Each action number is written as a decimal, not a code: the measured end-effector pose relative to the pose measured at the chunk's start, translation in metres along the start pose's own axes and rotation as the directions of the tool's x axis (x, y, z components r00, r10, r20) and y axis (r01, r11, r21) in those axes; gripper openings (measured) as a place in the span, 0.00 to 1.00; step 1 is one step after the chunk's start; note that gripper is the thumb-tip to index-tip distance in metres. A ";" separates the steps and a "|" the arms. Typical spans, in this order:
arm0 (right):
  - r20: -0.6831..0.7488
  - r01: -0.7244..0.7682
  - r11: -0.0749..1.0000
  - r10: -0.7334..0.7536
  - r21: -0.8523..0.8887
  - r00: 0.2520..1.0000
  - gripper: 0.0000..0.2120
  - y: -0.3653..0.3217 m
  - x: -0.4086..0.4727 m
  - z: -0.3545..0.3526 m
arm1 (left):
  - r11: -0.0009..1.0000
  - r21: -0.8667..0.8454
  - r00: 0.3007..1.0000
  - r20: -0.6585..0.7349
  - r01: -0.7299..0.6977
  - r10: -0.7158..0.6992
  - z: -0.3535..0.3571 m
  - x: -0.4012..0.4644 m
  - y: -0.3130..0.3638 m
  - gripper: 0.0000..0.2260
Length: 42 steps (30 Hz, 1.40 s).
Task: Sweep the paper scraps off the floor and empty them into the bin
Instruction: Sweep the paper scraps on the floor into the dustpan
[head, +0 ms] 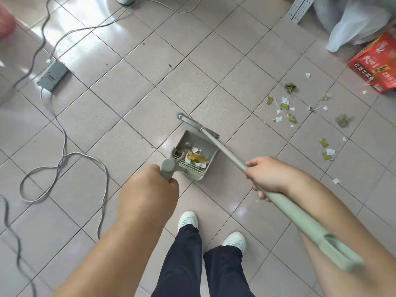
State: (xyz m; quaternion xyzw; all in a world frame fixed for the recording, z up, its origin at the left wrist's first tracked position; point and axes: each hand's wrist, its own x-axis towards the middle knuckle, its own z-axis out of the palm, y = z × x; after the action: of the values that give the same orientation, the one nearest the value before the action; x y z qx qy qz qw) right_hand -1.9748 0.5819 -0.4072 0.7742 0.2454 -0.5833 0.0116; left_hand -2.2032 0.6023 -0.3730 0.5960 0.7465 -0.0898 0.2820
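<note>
The broom's bristles are hard to make out behind its head (198, 126), which lies just beyond the dustpan (196, 155). The left hand (147, 189) is fisted round the dustpan's upright handle; the right hand (267, 176) curls its fingers round the broom pole (227, 154), which crosses the dustpan's right edge. Some paper scraps (196, 156) lie inside the dustpan; more scraps (285, 108) are scattered well right of it, near a red carton (377, 63). Grey cables (62, 155) loop left of the dustpan.
</note>
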 end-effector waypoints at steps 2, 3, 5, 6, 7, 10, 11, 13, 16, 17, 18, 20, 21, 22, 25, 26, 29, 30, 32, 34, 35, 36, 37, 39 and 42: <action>-0.018 0.002 1.000 -0.003 -0.025 1.000 0.07 -0.007 0.017 0.010 | 1.000 0.000 1.000 0.003 0.002 -0.002 0.000 -0.001 0.000 0.07; -0.015 0.009 0.999 -0.010 -0.051 1.000 0.07 -0.010 0.024 0.017 | 1.000 0.001 1.000 0.003 0.002 -0.002 0.000 -0.001 0.001 0.07; 0.007 0.014 0.993 -0.013 -0.114 1.000 0.09 -0.014 0.033 0.033 | 1.000 0.007 1.000 0.002 -0.001 0.001 0.000 -0.001 0.000 0.07; 0.024 0.008 0.990 -0.005 -0.143 1.000 0.10 -0.012 0.034 0.041 | 1.000 0.011 1.000 0.003 -0.002 0.002 0.000 -0.001 0.000 0.07; 0.042 0.001 0.985 0.007 -0.171 0.999 0.11 -0.010 0.032 0.048 | 1.000 0.013 1.000 0.004 -0.002 0.002 0.000 0.000 -0.001 0.07; 0.069 -0.009 0.974 0.025 -0.227 0.997 0.09 0.003 0.017 0.051 | 1.000 0.012 1.000 0.004 -0.006 0.006 0.000 0.000 -0.002 0.07; 0.074 -0.017 0.977 0.034 -0.213 0.997 0.08 0.007 0.010 0.045 | 1.000 0.008 1.000 0.003 -0.009 0.009 0.000 0.000 -0.002 0.07; 0.078 -0.050 0.991 0.059 -0.121 0.995 0.06 0.015 -0.005 0.026 | 1.000 0.002 1.000 0.004 -0.015 0.015 0.000 -0.001 -0.004 0.07; 0.078 -0.061 0.998 0.061 0.006 0.995 0.10 0.032 -0.025 0.003 | 1.000 0.008 1.000 0.008 -0.023 0.023 0.001 -0.006 -0.011 0.07; 0.069 -0.054 0.998 0.052 0.024 0.996 0.12 0.037 -0.031 -0.001 | 1.000 0.014 1.000 0.008 -0.021 0.021 0.003 -0.009 -0.015 0.07; 0.054 -0.045 0.998 0.043 0.040 0.998 0.13 0.043 -0.036 -0.002 | 1.000 0.021 1.000 0.009 -0.020 0.020 0.004 -0.014 -0.019 0.07; 0.017 -0.026 0.996 0.025 0.082 1.000 0.13 0.051 -0.042 -0.003 | 0.999 0.032 1.000 0.013 -0.024 0.024 0.007 -0.024 -0.026 0.08; -0.004 -0.018 0.994 0.019 0.106 1.000 0.14 0.054 -0.042 -0.002 | 0.999 0.034 1.000 0.020 -0.024 0.024 0.008 -0.028 -0.029 0.08; -0.024 -0.015 0.992 0.018 0.129 1.000 0.14 0.056 -0.040 -0.002 | 0.999 0.032 0.999 0.027 -0.021 0.021 0.009 -0.032 -0.031 0.07; -0.069 -0.029 0.979 0.044 0.203 0.997 0.12 0.058 -0.035 0.001 | 0.999 0.038 0.999 0.039 -0.022 0.021 0.011 -0.043 -0.035 0.07; -0.081 -0.035 0.974 0.055 0.225 0.995 0.11 0.059 -0.034 0.002 | 0.999 0.040 0.999 0.042 -0.029 0.027 0.011 -0.046 -0.034 0.07; -0.112 -0.057 0.960 0.090 0.273 0.990 0.08 0.067 -0.030 0.001 | 0.997 0.052 0.997 0.052 -0.058 0.056 0.014 -0.053 -0.031 0.08; -0.121 -0.071 0.955 0.110 0.289 0.987 0.08 0.072 -0.030 0.000 | 0.995 0.066 0.995 0.063 -0.077 0.073 0.016 -0.055 -0.028 0.08; -0.129 -0.101 0.944 0.148 0.314 0.981 0.07 0.084 -0.029 0.000 | 0.990 0.089 0.991 0.085 -0.109 0.102 0.019 -0.056 -0.023 0.08; -0.139 -0.125 0.932 0.182 0.341 0.974 0.06 0.099 -0.029 -0.002 | 0.983 0.107 0.985 0.103 -0.149 0.138 0.022 -0.059 -0.015 0.08; -0.147 -0.135 0.925 0.198 0.356 0.969 0.06 0.108 -0.029 -0.004 | 0.976 0.120 0.980 0.109 -0.180 0.167 0.023 -0.060 -0.010 0.08; -0.158 -0.143 0.918 0.214 0.369 0.964 0.06 0.117 -0.030 -0.005 | 0.968 0.135 0.973 0.115 -0.213 0.198 0.024 -0.062 -0.005 0.08; -0.167 -0.152 0.913 0.229 0.378 0.959 0.06 0.126 -0.030 -0.006 | 0.960 0.144 0.967 0.118 -0.240 0.224 0.025 -0.063 -0.001 0.08; -0.185 -0.170 0.897 0.264 0.408 0.947 0.06 0.146 -0.032 -0.009 | 0.945 0.154 0.954 0.123 -0.289 0.272 0.027 -0.065 0.012 0.08; -0.224 -0.182 0.880 0.302 0.439 0.927 0.07 0.175 -0.032 -0.012 | 0.922 0.174 0.935 0.142 -0.347 0.326 0.034 -0.067 0.030 0.07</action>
State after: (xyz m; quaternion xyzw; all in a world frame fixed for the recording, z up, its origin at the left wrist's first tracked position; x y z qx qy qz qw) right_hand -1.9015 0.4195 -0.4210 0.8598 0.0169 -0.4977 -0.1130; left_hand -2.1555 0.5383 -0.3598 0.7344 0.6037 -0.1457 0.2739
